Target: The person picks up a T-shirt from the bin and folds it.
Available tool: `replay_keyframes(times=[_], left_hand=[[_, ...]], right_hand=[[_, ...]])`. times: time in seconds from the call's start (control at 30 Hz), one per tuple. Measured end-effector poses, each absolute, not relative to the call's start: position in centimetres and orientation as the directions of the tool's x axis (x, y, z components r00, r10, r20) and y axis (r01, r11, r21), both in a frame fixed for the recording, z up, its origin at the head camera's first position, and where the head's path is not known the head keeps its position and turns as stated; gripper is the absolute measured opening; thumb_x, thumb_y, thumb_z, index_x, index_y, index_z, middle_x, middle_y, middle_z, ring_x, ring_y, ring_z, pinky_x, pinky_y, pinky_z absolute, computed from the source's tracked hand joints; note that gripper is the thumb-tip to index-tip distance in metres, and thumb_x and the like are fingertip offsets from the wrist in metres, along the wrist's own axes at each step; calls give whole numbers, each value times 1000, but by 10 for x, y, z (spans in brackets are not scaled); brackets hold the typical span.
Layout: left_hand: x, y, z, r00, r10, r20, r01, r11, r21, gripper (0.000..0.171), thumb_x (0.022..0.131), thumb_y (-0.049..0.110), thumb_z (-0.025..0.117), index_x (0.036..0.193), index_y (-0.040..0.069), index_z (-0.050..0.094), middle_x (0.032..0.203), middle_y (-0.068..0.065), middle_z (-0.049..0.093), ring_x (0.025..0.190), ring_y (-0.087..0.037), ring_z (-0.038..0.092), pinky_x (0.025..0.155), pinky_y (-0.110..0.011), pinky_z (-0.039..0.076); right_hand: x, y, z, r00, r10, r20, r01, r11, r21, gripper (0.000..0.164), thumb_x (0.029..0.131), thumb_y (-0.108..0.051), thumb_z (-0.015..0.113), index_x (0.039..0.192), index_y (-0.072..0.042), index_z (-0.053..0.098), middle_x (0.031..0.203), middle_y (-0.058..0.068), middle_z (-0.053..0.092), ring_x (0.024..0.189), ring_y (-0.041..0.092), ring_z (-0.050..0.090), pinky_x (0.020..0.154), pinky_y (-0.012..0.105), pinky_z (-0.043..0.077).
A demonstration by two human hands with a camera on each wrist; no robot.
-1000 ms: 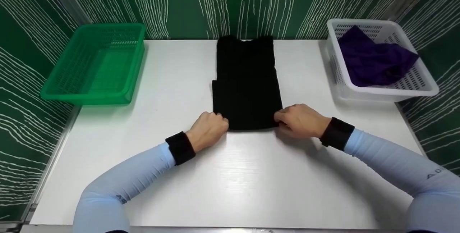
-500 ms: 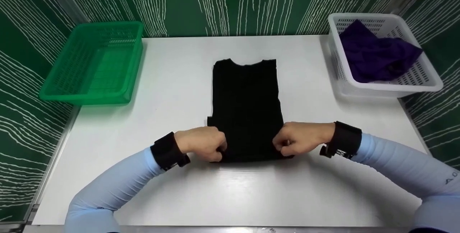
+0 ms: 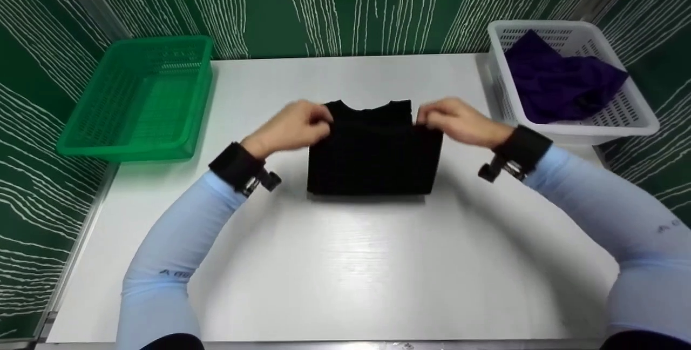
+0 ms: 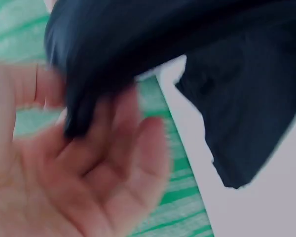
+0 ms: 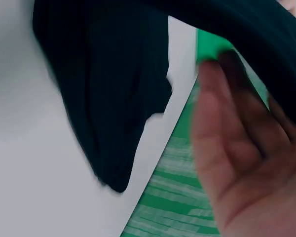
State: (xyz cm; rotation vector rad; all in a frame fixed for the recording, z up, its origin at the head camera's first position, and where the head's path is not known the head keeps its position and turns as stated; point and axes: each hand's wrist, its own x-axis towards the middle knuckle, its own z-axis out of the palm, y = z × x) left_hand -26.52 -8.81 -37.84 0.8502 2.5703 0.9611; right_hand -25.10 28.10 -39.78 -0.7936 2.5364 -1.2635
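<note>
A black folded T-shirt [image 3: 372, 161] lies at the middle of the white table, its curved neckline at the far side. My left hand [image 3: 299, 126] pinches the left corner of its folded edge, and my right hand [image 3: 459, 120] pinches the right corner. Between them that edge is raised and stands over the rest of the shirt, just short of the neckline. In the left wrist view the cloth [image 4: 113, 44] runs between thumb and curled fingers. The right wrist view has the raised cloth [image 5: 266, 44] passing behind the fingers, with the shirt's neck end on the table beyond.
A green plastic basket [image 3: 189, 118] stands at the back left of the white table [image 3: 356, 274]. At the back right, a white basket [image 3: 583, 133] holds purple cloth [image 3: 561, 80]. Green walls with white streaks enclose the back and sides.
The shirt was first drawn toward the person along the table. Then both hands lifted its near edge and carried it up and away, doubling the lower part toward the neckline.
</note>
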Motion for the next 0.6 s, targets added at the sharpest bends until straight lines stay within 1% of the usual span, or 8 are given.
replay_keyframes(times=[0.07,0.13,0.17,0.23,0.33,0.43,0.53,0.6], left_hand=[[-284,-86,-382,-863,505,-2,345,593,727,32,99,14,56,125,6,74,95,-7,69,67,-13,62,65,-29,61],[-303,-83,-389,-907,420,15,279,576,768,33,102,13,54,129,7,71,97,-10,68,67,-15,64,59,-32,63],[-312,-81,-393,-922,387,25,263,577,773,33,103,13,52,130,7,70,101,-11,68,70,-17,65,60,-33,64],[-327,-76,-403,-942,333,48,255,612,749,33,105,12,50,133,7,69,111,-15,70,82,-22,68,70,-35,64],[-345,-70,-423,-961,268,64,239,694,679,34,107,11,49,137,6,67,128,-18,72,104,-30,71,90,-40,59],[-357,-63,-444,-974,222,42,199,753,628,36,109,9,48,141,5,64,139,-19,70,124,-33,68,105,-42,55],[-363,-58,-460,-981,193,10,161,793,587,38,109,9,48,145,4,61,141,-19,68,129,-34,67,109,-43,54],[-362,-55,-468,-982,186,-8,154,834,531,42,109,13,50,150,4,57,143,-22,66,129,-36,66,109,-45,54]], right_hand=[[-272,280,-402,-906,-419,62,-287,499,-818,24,102,-7,48,98,1,70,83,-8,61,80,6,58,76,23,50],[-293,279,-410,-945,-317,75,-232,493,-838,25,105,-12,49,99,-1,70,81,-9,62,74,5,60,68,21,54],[-303,277,-415,-957,-275,90,-221,494,-841,25,106,-15,50,99,-2,70,78,-9,61,70,4,60,63,21,55],[-323,273,-428,-967,-220,131,-230,519,-823,27,109,-21,53,95,-3,68,72,-10,57,63,3,59,57,21,54],[-347,264,-451,-956,-189,222,-292,620,-728,33,111,-24,55,92,0,67,69,-7,53,66,9,56,65,22,48],[-364,256,-471,-953,-164,254,-292,710,-641,35,111,-23,55,94,4,68,75,6,60,77,24,60,77,34,47],[-373,251,-483,-966,-148,212,-248,765,-595,33,112,-22,54,104,5,71,93,22,71,91,39,66,86,50,51],[-375,248,-488,-971,-160,176,-231,810,-538,30,112,-23,54,112,3,70,106,25,74,100,43,69,91,55,53]])
